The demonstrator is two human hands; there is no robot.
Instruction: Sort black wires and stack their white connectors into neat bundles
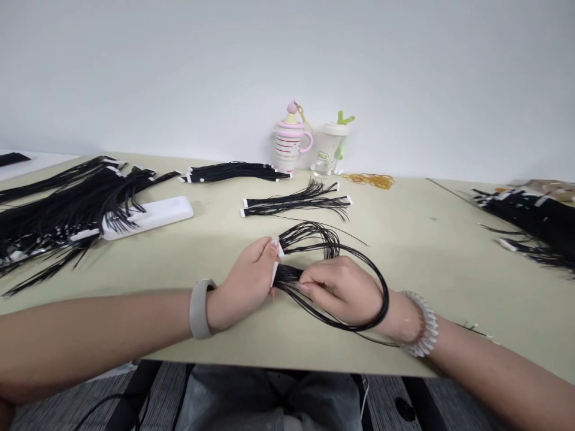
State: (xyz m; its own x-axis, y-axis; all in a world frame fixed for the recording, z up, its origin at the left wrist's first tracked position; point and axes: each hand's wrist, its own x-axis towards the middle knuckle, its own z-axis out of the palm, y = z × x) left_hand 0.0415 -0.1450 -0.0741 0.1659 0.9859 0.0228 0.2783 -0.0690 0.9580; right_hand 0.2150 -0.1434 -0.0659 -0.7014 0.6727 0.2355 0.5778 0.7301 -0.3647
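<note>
My left hand (251,278) grips the ends of a black wire bundle (309,233) by its white connectors (274,273), one above the other. From there the wires bow out to the right in a loop that passes around my right hand (344,287). The right fingers are closed, pinching wires just right of the lower connector; exactly how many strands they hold is hidden. Beyond my hands lie two more black wire bundles (296,206) with white connectors at their ends.
Heaps of black wire bundles lie at the left (67,203) and right (530,221). A white oblong case (166,214) sits under the left heap. Near the wall stand a pink striped mug (287,146) and a clear cup (327,149), beside yellow rubber bands (371,179).
</note>
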